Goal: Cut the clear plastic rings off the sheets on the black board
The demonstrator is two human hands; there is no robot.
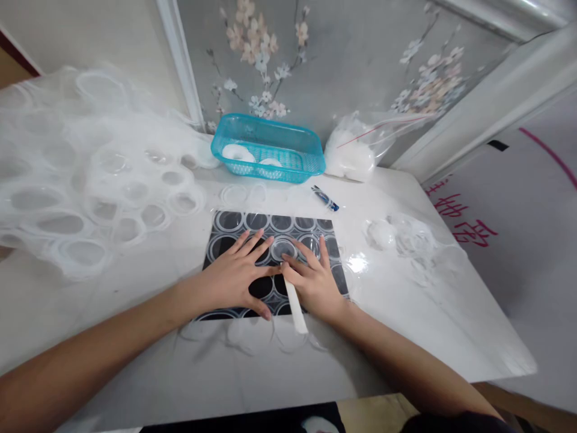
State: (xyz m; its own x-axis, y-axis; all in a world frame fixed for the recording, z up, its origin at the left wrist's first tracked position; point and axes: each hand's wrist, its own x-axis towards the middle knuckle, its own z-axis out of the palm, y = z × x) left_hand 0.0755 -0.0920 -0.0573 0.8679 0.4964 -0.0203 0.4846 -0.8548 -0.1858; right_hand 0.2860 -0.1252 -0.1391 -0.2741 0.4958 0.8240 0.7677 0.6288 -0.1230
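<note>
A black mat (336, 255) with rows of ring shapes lies in the middle of the white table (428, 325), covered by a clear plastic sheet. My left hand (238, 273) lies flat on it, fingers spread. My right hand (311, 279) rests beside it, fingers mostly stretched over the mat, with a white flat stick (296, 310) pinched between thumb and forefinger. The stick points back toward me.
A heap of clear plastic sheets with round holes (76, 198) fills the left. A turquoise basket (311, 157) with white rings stands at the back, a plastic bag of white stuff (354, 153) to its right. A blue pen-like thing (325, 198) and clear plastic scraps (406, 240) lie nearby.
</note>
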